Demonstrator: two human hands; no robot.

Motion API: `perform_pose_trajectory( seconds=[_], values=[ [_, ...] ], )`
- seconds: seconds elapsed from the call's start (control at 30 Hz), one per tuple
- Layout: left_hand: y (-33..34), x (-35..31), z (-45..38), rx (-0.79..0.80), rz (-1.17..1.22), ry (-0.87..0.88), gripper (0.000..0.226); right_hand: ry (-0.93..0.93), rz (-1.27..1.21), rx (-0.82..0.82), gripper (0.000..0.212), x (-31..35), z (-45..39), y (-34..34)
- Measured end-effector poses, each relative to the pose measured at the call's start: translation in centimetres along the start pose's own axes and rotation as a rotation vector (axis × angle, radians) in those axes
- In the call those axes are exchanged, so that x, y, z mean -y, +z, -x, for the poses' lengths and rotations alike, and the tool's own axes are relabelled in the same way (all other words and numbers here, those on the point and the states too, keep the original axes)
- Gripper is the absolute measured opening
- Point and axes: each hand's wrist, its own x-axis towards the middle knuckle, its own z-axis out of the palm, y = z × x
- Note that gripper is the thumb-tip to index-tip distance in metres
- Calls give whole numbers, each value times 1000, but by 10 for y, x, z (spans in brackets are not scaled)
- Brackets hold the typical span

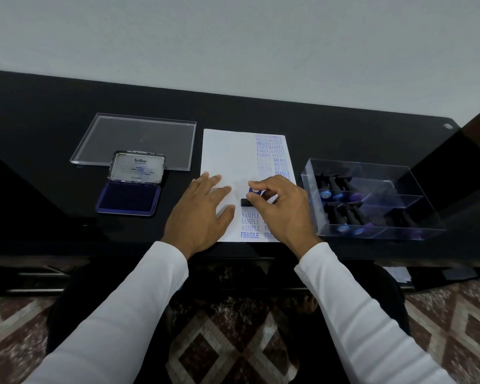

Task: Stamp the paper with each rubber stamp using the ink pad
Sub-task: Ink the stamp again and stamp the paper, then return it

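On one paper (227, 159), right hand (281, 209) fingers grip one stamp (251, 195); left hand (203, 212) lies flat, fingers straight.

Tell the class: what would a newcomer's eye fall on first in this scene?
First, the white paper at the middle of the black table, with blue words printed down its right side. On it the right hand pinches a rubber stamp, and the left hand lies flat. The open ink pad lies to the left.
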Motion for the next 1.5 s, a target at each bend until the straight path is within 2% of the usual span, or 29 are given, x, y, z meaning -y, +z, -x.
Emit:
perform_pose_trajectory(
  seconds=[1.23, 1.5],
  values=[
    [-1, 0, 1, -4, 6, 1, 51, 38, 22, -17, 19, 2, 0, 3],
    [-2, 0, 2, -7, 13, 14, 50, 278, -215, -250, 13, -4, -1, -11]
  ],
)
